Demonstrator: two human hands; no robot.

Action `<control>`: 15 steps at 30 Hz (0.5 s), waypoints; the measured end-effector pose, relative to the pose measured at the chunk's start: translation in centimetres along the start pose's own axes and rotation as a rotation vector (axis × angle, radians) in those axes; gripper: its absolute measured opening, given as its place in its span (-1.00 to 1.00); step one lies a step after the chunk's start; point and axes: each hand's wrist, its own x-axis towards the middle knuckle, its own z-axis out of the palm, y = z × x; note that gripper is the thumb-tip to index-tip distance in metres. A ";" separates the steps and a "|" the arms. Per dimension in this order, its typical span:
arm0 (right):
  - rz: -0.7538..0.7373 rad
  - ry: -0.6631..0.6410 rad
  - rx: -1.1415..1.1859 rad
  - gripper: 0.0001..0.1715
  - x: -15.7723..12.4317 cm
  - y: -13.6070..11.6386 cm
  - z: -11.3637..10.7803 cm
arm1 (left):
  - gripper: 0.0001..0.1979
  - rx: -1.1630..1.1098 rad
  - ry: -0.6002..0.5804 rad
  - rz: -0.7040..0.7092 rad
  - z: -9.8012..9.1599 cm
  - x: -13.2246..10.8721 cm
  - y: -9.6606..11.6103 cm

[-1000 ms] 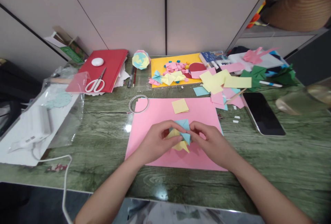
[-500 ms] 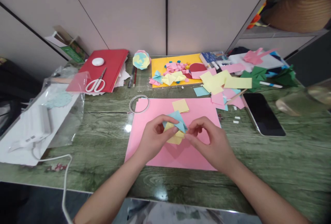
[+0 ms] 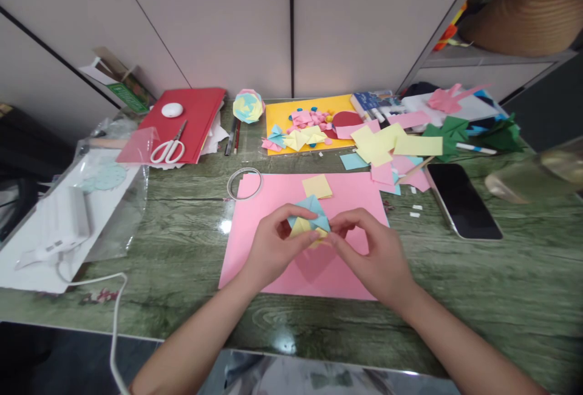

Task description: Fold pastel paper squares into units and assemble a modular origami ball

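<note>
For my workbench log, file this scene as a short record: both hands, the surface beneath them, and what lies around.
Left hand: pinches a folded blue-and-yellow paper piece
Right hand: fingertips at the piece's right edge; firmness of grip unclear
Beneath the hands: pink sheet
Beyond the hands, on that sheet: yellow paper square
Left side: scissors and white oval object on a red folder
Right side: phone, screen dark
</note>
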 end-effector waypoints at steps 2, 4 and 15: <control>0.044 -0.010 0.049 -0.82 0.1 0.0 0.0 | -0.75 0.008 0.021 0.023 0.0 0.0 -0.1; 0.055 -0.024 0.051 -0.78 0.2 0.0 -0.1 | -0.71 0.002 0.041 0.045 0.0 -0.1 -0.2; -0.375 0.071 -0.193 -0.83 0.1 0.2 0.0 | -0.51 -0.072 0.057 -0.006 0.1 -0.3 -0.1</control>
